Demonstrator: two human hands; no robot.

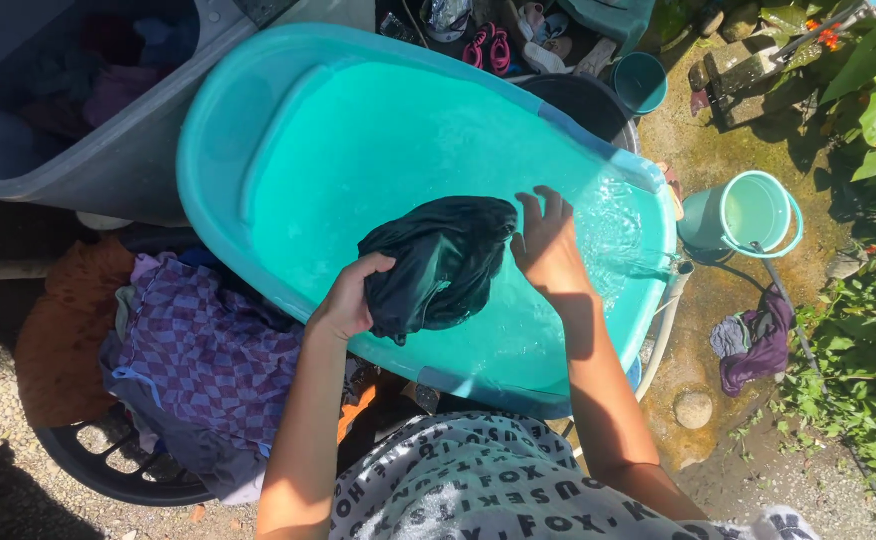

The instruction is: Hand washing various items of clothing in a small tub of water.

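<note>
Garment: a dark green wet cloth (440, 262), bunched into a lump, sits at the centre of the frame, lifted just above the water of the turquoise tub (258, 120).
Left hand: my left hand (346, 298) is clenched around the lower left end of the cloth, fingers wrapped into the folds.
Right hand: my right hand (548, 245) has its fingers spread and loose, pressed against the right side of the bundle; it touches the cloth but does not clamp it.
Step in hand, as I judge it: rinsing or wringing the cloth over the tub. To do it well I would close the right hand fully on the free end, keep the bundle over the middle of the tub so runoff falls back into the water, and twist the two ends against each other instead of squeezing from one side only.
Water: shallow and clear, rippling at the right end of the tub, below the right hand.
Risk: a loose tail of cloth hangs under the left hand near the tub's near rim; I judge it could drip outside if the bundle drifts toward me.
Around the tub: a heap of laundry with a purple checked cloth (213, 350) at lower left, a grey bin (108, 170) at upper left, a pale green bucket (748, 212) at right, a purple rag (758, 340) on the ground below it.
</note>
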